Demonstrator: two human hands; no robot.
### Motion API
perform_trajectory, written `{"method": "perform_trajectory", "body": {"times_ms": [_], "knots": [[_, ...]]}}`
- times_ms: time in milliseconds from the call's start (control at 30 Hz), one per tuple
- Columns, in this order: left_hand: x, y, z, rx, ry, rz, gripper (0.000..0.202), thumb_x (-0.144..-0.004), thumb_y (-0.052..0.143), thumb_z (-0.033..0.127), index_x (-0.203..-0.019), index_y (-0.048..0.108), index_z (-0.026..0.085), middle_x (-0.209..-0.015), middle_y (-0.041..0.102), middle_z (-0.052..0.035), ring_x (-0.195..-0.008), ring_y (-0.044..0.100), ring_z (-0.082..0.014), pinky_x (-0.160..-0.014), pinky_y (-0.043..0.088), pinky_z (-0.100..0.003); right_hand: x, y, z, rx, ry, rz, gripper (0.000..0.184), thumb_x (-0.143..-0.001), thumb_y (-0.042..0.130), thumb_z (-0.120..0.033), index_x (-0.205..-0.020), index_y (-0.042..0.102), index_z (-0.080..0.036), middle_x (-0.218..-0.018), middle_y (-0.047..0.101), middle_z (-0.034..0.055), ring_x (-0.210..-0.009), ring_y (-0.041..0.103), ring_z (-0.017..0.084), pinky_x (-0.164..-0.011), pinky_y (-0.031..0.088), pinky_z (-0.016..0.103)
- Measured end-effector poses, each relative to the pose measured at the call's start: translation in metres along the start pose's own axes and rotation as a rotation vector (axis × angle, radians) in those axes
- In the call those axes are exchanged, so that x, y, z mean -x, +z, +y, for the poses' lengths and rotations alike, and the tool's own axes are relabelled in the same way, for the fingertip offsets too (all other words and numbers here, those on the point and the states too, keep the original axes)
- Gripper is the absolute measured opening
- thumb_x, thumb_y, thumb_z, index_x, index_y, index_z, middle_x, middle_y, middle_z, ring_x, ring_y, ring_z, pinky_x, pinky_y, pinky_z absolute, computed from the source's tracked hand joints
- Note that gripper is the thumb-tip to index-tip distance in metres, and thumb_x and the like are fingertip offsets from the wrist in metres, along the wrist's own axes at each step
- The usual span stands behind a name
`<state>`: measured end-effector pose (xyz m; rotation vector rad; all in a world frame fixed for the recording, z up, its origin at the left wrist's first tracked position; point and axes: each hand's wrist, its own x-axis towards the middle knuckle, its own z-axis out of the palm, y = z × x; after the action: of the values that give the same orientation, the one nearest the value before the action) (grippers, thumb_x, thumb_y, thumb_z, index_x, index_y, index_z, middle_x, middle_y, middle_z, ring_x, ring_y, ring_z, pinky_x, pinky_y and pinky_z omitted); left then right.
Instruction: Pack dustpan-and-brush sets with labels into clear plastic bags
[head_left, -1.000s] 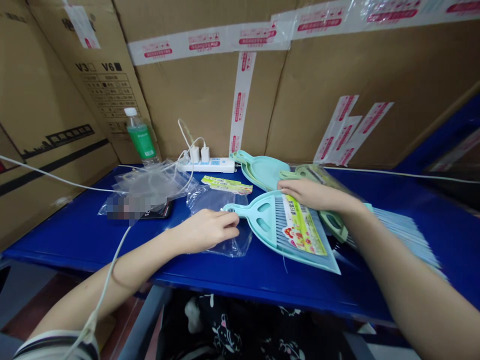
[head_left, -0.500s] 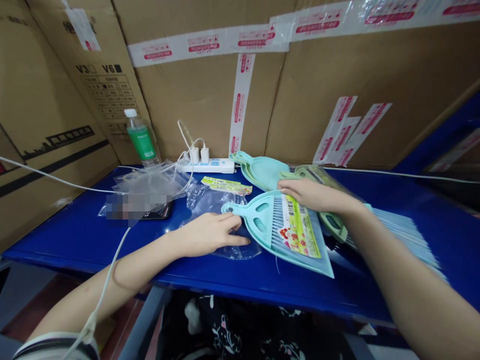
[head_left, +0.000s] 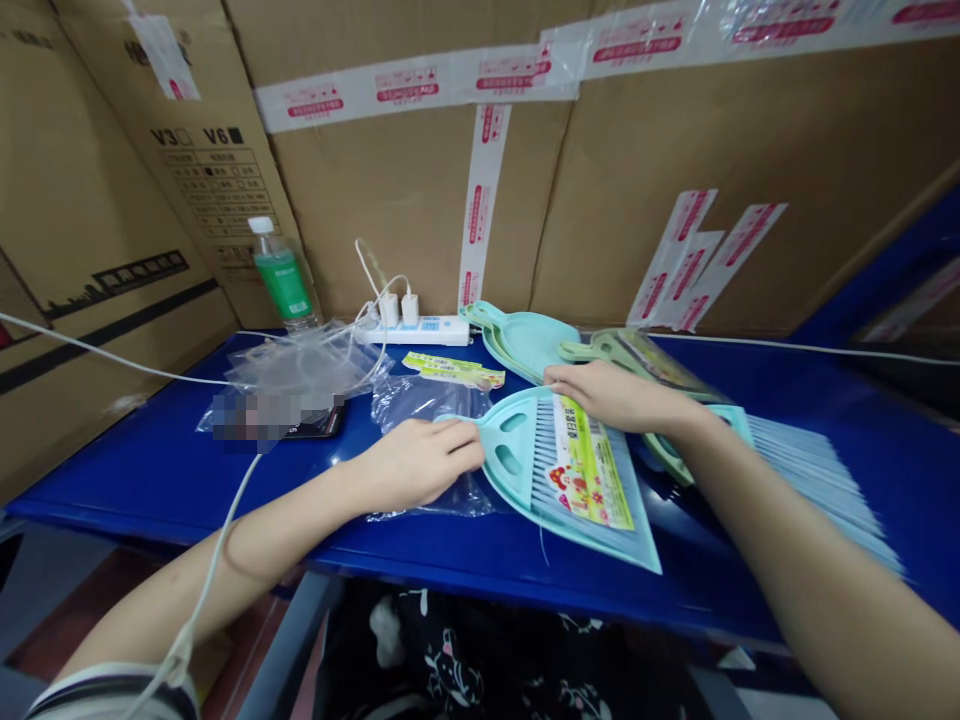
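Observation:
In the head view a turquoise dustpan [head_left: 501, 462] with a brush nested in it lies before me at the middle of the table. A yellow-green printed label [head_left: 589, 470] wraps across it. My left hand [head_left: 427, 462] is closed around the handle end. My right hand [head_left: 600, 392] pinches the far edge, at the top of the label; whether the fingertips grip label or pan rim I cannot tell. Under my right forearm lies a loose brush with pale blue bristles [head_left: 821, 485]. A crumpled clear bag [head_left: 409, 400] is beside my left hand.
Behind are stacked dustpans [head_left: 536, 343] and a green, wrapped set [head_left: 637, 355]. Yellow-green labels [head_left: 454, 370] lie near a white power strip [head_left: 442, 331]. Farther left are clear bags [head_left: 289, 365], a bottle [head_left: 283, 280] and a white cable [head_left: 234, 510]. Cardboard [head_left: 397, 190] stands behind.
My left hand has closed from a loose, spread pose onto the dustpan's handle. The dustpan has shifted slightly left and nearer, and my right hand has moved slightly left with it.

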<state>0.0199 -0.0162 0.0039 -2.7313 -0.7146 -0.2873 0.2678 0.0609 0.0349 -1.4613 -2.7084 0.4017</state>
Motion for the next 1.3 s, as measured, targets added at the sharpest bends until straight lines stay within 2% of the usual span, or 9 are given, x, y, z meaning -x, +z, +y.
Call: {"method": "perform_trajectory", "body": {"times_ms": [200, 333, 400, 467, 567, 633, 800, 1033, 1300], "knots": [[0.001, -0.001, 0.000, 0.133, -0.013, 0.027, 0.022, -0.087, 0.035, 0.008, -0.090, 0.055, 0.017, -0.093, 0.060, -0.0043, -0.076, 0.057, -0.0124, -0.060, 0.046, -0.022, -0.004, 0.005, -0.004, -0.015, 0.029, 0.065, 0.024, -0.088, 0.029, -0.021, -0.065, 0.035, -0.024, -0.061, 0.051, 0.0021, -0.062, 0.051, 0.019, -0.059, 0.035, 0.030], [-0.001, -0.002, -0.001, 0.065, -0.089, 0.042, 0.025, -0.086, 0.035, 0.008, -0.099, 0.054, 0.018, -0.100, 0.060, -0.0054, -0.080, 0.060, -0.0138, -0.064, 0.049, -0.023, -0.005, 0.005, -0.004, -0.036, -0.002, 0.068, 0.024, -0.088, 0.029, -0.022, -0.065, 0.035, -0.024, -0.061, 0.051, 0.0016, -0.061, 0.051, 0.018, -0.059, 0.036, 0.030], [-0.001, -0.006, -0.004, -0.070, -0.262, 0.020, 0.027, -0.084, 0.036, 0.009, -0.101, 0.055, 0.017, -0.099, 0.061, -0.0078, -0.082, 0.062, -0.0167, -0.061, 0.050, -0.025, -0.004, 0.005, -0.003, -0.042, -0.031, 0.053, 0.023, -0.088, 0.030, -0.024, -0.065, 0.036, -0.024, -0.062, 0.052, 0.0015, -0.061, 0.051, 0.018, -0.059, 0.036, 0.030], [0.000, -0.010, -0.010, -0.220, -0.524, -0.066, 0.028, -0.082, 0.036, 0.008, -0.101, 0.056, 0.014, -0.092, 0.063, -0.0106, -0.079, 0.064, -0.0204, -0.057, 0.050, -0.027, -0.003, 0.004, -0.002, -0.042, -0.044, 0.055, 0.023, -0.088, 0.029, -0.024, -0.066, 0.037, -0.024, -0.063, 0.052, 0.0017, -0.062, 0.051, 0.018, -0.060, 0.036, 0.030], [0.004, -0.017, -0.020, -0.321, -0.875, -0.312, 0.034, -0.081, 0.030, 0.003, -0.098, 0.058, 0.008, -0.075, 0.065, -0.0150, -0.073, 0.068, -0.0269, -0.057, 0.050, -0.032, -0.002, 0.004, 0.000, -0.034, -0.009, 0.059, 0.023, -0.088, 0.029, -0.024, -0.066, 0.037, -0.024, -0.064, 0.053, 0.0025, -0.063, 0.052, 0.019, -0.061, 0.037, 0.030], [0.006, -0.021, -0.024, -0.300, -0.969, -0.454, 0.036, -0.080, 0.028, 0.000, -0.096, 0.060, 0.004, -0.074, 0.066, -0.0196, -0.076, 0.069, -0.0311, -0.060, 0.051, -0.035, -0.003, 0.003, 0.003, -0.022, 0.028, 0.063, 0.024, -0.088, 0.029, -0.023, -0.065, 0.036, -0.024, -0.065, 0.054, 0.0032, -0.065, 0.053, 0.019, -0.062, 0.037, 0.031], [0.005, -0.024, -0.024, -0.169, -0.926, -0.560, 0.030, -0.081, 0.035, 0.005, -0.092, 0.062, 0.008, -0.082, 0.069, -0.0206, -0.083, 0.069, -0.0322, -0.067, 0.051, -0.038, -0.004, 0.004, 0.007, -0.029, 0.020, 0.064, 0.024, -0.088, 0.029, -0.024, -0.066, 0.038, -0.024, -0.067, 0.055, 0.0032, -0.066, 0.055, 0.019, -0.062, 0.039, 0.031], [0.004, -0.019, -0.030, 0.231, -0.919, -0.416, 0.022, -0.086, 0.034, 0.012, -0.089, 0.056, 0.015, -0.054, 0.062, -0.0018, -0.047, 0.061, -0.0162, -0.056, 0.047, -0.026, -0.005, 0.009, -0.009, -0.058, 0.043, 0.041, 0.024, -0.086, 0.030, -0.021, -0.063, 0.038, -0.024, -0.068, 0.058, 0.0049, -0.067, 0.056, 0.020, -0.062, 0.039, 0.031], [0.005, -0.019, -0.031, 0.502, -0.914, -0.381, 0.017, -0.085, 0.032, 0.012, -0.088, 0.049, 0.016, -0.056, 0.062, 0.0029, -0.039, 0.057, -0.0103, -0.048, 0.041, -0.019, -0.012, 0.021, -0.024, -0.138, 0.077, -0.013, 0.024, -0.086, 0.030, -0.019, -0.064, 0.039, -0.023, -0.078, 0.061, 0.0076, -0.076, 0.058, 0.021, -0.070, 0.041, 0.032]]}}
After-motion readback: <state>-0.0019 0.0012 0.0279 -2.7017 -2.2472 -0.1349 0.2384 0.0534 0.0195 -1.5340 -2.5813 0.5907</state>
